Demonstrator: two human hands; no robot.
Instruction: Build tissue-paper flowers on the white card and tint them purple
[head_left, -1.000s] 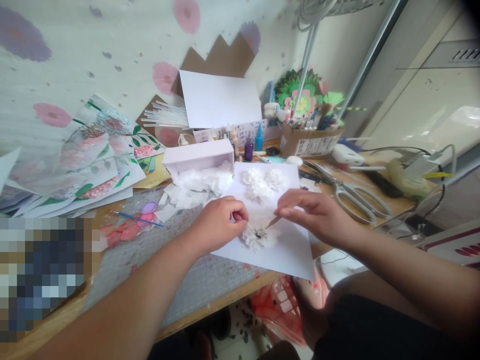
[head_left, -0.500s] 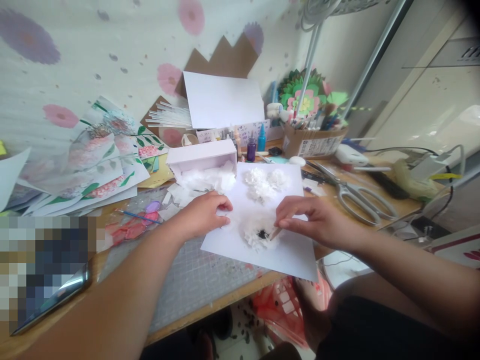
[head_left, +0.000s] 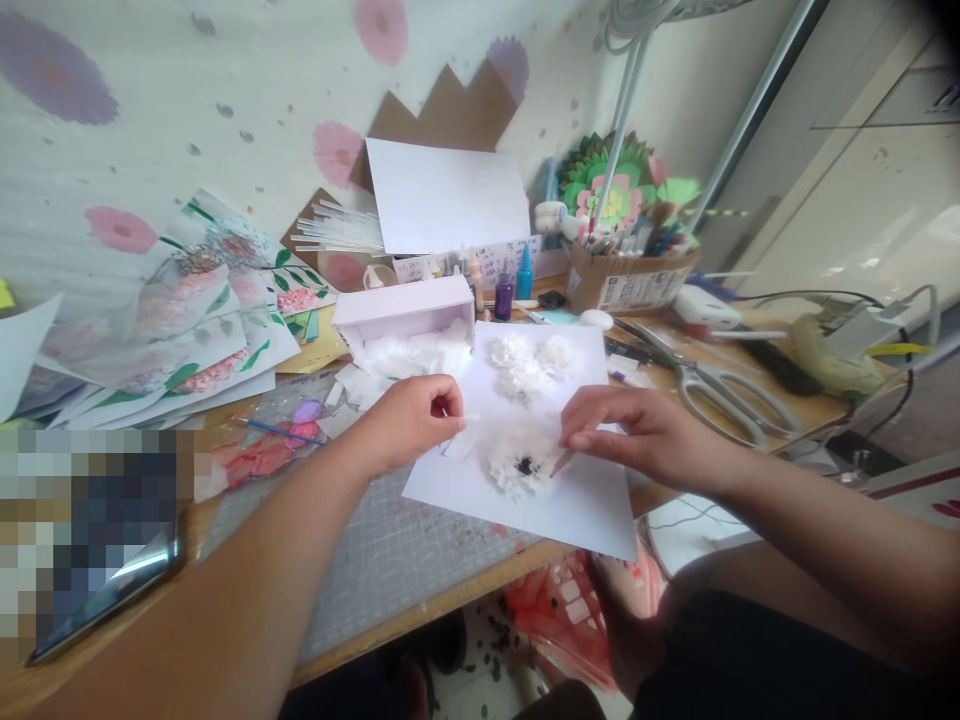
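My left hand (head_left: 420, 422) is closed in a pinch on a small white paper piece (head_left: 470, 418), which pokes out past the fingertips. It hovers over the left part of a white sheet (head_left: 577, 525). My right hand (head_left: 637, 432) has thumb and fingers drawn together at the right side of a white ruffled paper flower (head_left: 517, 482) with a dark centre. Something thin and pale seems to lie below its fingertips, too blurred to name. Farther back on the sheet sit three white ruffled clusters (head_left: 521, 378), touching one another.
A white box (head_left: 405, 305) holding white paper pieces lies behind my left hand. Large scissors (head_left: 720, 395) rest at the right. Glue bottles (head_left: 504, 290) and a cardboard box (head_left: 630, 278) of tools stand behind. A cutting mat (head_left: 375, 560) lies beneath; flower drawings (head_left: 202, 340) are piled left.
My left thumb and fingers, apart before, have closed on a white paper piece. My right hand has shifted slightly right, away from the flower's dark centre.
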